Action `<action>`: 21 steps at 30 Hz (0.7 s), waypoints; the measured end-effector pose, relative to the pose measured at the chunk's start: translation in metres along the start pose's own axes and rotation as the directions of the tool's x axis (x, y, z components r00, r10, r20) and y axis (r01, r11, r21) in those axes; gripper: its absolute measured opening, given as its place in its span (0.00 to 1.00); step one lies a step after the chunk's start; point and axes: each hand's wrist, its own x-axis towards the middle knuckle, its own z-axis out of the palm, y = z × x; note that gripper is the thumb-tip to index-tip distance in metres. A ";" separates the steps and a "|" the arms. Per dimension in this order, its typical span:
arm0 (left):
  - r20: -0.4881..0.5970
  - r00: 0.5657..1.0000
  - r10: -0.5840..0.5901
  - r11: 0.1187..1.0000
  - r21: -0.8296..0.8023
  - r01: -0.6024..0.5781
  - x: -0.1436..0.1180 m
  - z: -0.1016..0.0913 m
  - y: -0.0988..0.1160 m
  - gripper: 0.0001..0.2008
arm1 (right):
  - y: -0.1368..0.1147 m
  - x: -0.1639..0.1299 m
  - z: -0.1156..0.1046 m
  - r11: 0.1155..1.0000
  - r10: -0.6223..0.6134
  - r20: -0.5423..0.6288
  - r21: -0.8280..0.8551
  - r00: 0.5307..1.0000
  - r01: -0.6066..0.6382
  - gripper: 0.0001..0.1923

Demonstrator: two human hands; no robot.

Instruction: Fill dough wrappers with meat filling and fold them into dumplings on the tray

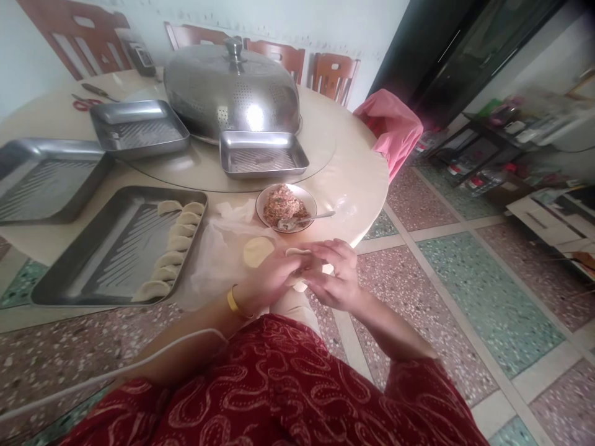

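Table edge [372, 210]: dumpling [299, 253] between hands' grip.

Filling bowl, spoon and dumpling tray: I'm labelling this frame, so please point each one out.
Filling bowl [275, 191], head view, on its left rim.
Spoon [320, 215], head view, on its handle.
Dumpling tray [111, 248], head view, on its bare ridged floor.

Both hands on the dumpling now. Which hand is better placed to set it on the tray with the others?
Left, probably. The left hand is on the side of the tray, where the finished row lies. The right hand would have to cross over it. Both hands pinch the dumpling.
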 end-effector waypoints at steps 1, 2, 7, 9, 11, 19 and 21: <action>-0.005 1.000 0.004 1.000 -0.001 -0.004 0.000 0.001 0.000 0.06 | -0.002 0.001 0.000 1.000 0.007 -0.007 0.015 1.000 -0.007 0.04; -0.009 1.000 0.008 1.000 0.007 -0.008 -0.001 0.001 0.000 0.06 | -0.003 0.002 0.001 1.000 0.017 -0.015 0.022 1.000 -0.016 0.03; -0.031 0.999 0.026 0.993 0.113 -0.022 -0.003 0.003 0.006 0.08 | -0.008 0.008 0.003 0.995 0.094 -0.051 0.036 0.994 -0.093 0.03; -0.024 0.998 0.063 0.985 0.163 -0.058 -0.005 0.003 0.009 0.09 | -0.010 0.012 0.005 0.991 0.130 -0.068 0.049 0.989 -0.126 0.05; 0.003 0.995 0.099 0.976 0.195 -0.098 -0.006 0.003 0.012 0.14 | -0.011 0.017 0.005 0.986 0.160 -0.077 0.056 0.984 -0.156 0.06; -0.021 0.998 0.067 0.982 0.178 -0.062 -0.007 0.000 0.006 0.26 | -0.013 0.023 0.005 0.958 0.265 -0.033 0.123 0.964 -0.260 0.07; -0.055 0.997 0.061 0.989 0.137 -0.053 -0.008 0.000 0.003 0.24 | -0.014 0.023 0.005 0.945 0.298 -0.029 0.154 0.954 -0.290 0.07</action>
